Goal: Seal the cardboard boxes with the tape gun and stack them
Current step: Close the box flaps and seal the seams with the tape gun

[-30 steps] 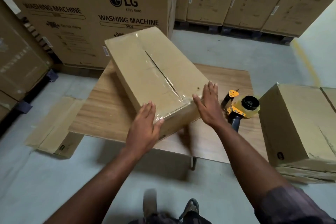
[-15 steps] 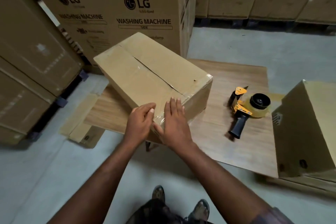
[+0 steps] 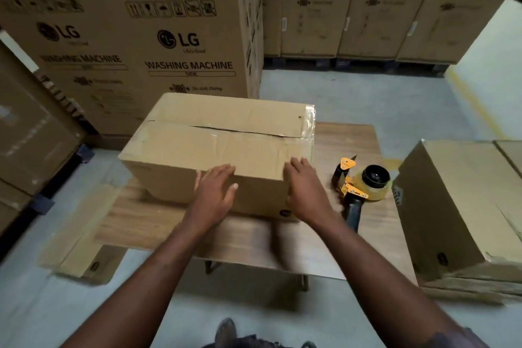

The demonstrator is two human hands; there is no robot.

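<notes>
Behind the table (image 3: 353,237) stands the biggest thing in view, a tall washing machine carton (image 3: 141,51) printed with the LG mark, close against the table's far left edge. More cartons of the same kind form a back row (image 3: 367,8) well beyond the table's far side. Another carton (image 3: 34,135) leans in at the table's left, with bare floor between.

Just off the table's right edge sits a stack of brown boxes (image 3: 452,206). Its near corner almost meets the tabletop and closes off that side.

On the table's left half rests the cardboard box (image 3: 214,135), the task's own thing. Its top flaps are closed along a seam running left to right. Clear tape shines along that seam and folds down over the box's right end.

A flattened cardboard sheet (image 3: 79,234) lies on the floor below the table's left edge, partly tucked under it.

The tape gun (image 3: 364,186) lies on its side on the table's right half, between the cardboard box and the stack. It has a yellow frame, a tan roll and a dark handle pointing towards the table's near edge.

Both hands are apart and flat against the box's near face. The left hand (image 3: 214,192) has straight fingers reaching the top edge. The right hand (image 3: 303,186) is at the near right corner, its wrist just beside the tape gun's handle. Neither hand grips anything.
</notes>
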